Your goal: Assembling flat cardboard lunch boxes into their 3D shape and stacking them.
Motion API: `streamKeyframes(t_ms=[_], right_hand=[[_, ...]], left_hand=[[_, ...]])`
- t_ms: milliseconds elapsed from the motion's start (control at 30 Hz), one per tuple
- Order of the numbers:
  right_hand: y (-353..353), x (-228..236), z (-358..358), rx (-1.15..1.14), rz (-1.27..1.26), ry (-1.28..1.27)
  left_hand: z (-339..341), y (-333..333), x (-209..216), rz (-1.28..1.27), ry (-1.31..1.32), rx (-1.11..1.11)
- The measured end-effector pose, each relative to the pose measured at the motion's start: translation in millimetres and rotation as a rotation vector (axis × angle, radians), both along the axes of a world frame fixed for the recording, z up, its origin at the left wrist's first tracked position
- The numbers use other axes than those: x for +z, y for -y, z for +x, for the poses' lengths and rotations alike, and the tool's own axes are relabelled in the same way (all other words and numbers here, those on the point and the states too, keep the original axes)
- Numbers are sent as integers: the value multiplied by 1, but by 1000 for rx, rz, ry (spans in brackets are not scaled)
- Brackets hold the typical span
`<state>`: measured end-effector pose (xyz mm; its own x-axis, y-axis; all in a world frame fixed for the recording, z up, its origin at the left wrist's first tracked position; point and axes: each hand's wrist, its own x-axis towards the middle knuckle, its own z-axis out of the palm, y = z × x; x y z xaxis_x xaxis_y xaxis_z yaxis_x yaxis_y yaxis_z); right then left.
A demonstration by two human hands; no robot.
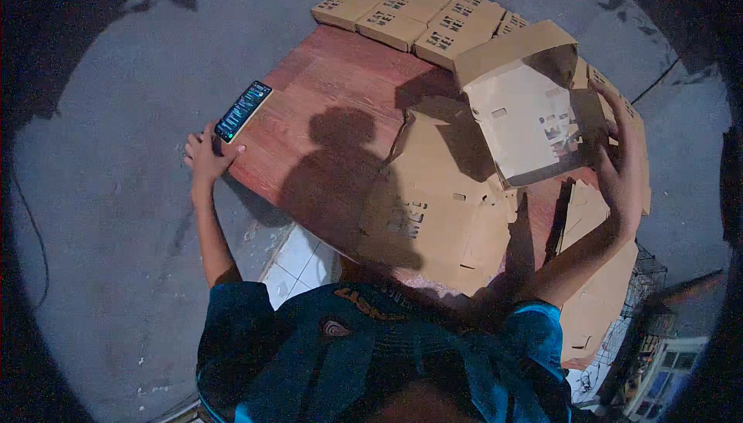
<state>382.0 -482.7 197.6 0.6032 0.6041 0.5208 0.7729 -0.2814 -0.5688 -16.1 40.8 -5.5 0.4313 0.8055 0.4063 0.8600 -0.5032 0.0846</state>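
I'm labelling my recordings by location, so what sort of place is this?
Probably a makeshift packing area: closed cardboard boxes line the far edge of a reddish table, flat cardboard lies nearer, and the right hand holds an open box.

Both forearms come up from the lower edge, set well apart. The left forearm (217,229) runs almost straight forward to the left hand (209,160), its fingers loosely parted and its thumb stretched out to the right. The right forearm (592,256) slants outward to the right hand (625,156), raised, 1 long finger arching forward, the thumb set apart, in a grip.
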Motion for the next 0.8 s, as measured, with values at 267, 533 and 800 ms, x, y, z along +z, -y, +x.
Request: streamKeyframes(t_ms=[267,533,800], right_hand=[[1,2,-2,-18,-27,-139],[2,-2,2,-4,40,-46],[3,-1,4,25,-5,-38]], left_hand=[[11,2,2,-32,193,-95],[24,5,1,88,1,-32],[29,24,21,21,-81,140]])
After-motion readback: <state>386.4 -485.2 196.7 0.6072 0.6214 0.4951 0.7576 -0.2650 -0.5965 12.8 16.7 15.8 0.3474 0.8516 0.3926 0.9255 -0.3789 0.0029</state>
